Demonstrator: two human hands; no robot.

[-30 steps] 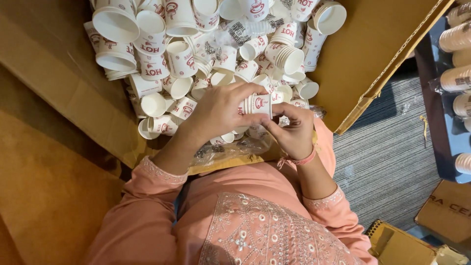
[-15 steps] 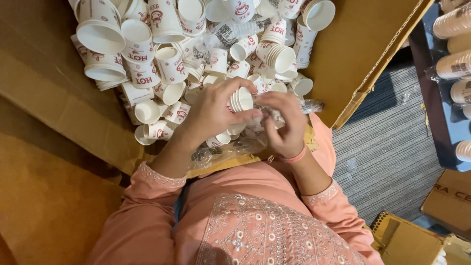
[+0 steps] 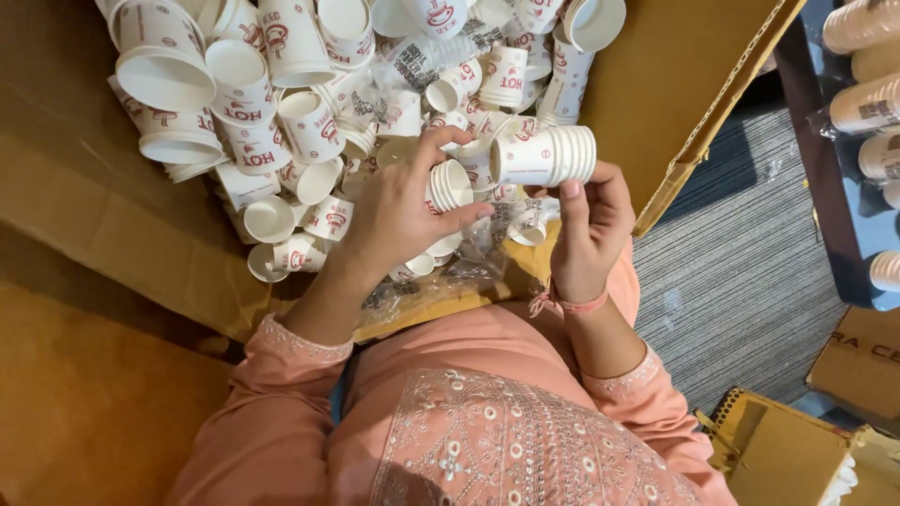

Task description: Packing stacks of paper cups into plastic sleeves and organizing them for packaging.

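Observation:
A big open cardboard box (image 3: pixel 112 206) holds several loose white paper cups with red print (image 3: pixel 234 103). My left hand (image 3: pixel 398 211) is closed around a short nested stack of small cups (image 3: pixel 450 185), held over the pile. My right hand (image 3: pixel 591 220) grips another nested stack of cups (image 3: pixel 544 155), lying sideways with its rims pointing right. The two stacks sit side by side, just apart. Crumpled clear plastic wrap (image 3: pixel 441 281) lies under both hands at the box's near edge.
The box's right flap (image 3: pixel 694 94) slopes up beside my right hand. Grey striped carpet (image 3: pixel 741 272) lies to the right. Wrapped sleeves of brown cups (image 3: pixel 867 103) rest at the far right. A smaller cardboard box (image 3: pixel 778 454) stands at the lower right.
Both hands held one stack together low over the pile. Now they have drawn apart, each with its own stack, and the right hand has lifted its stack higher.

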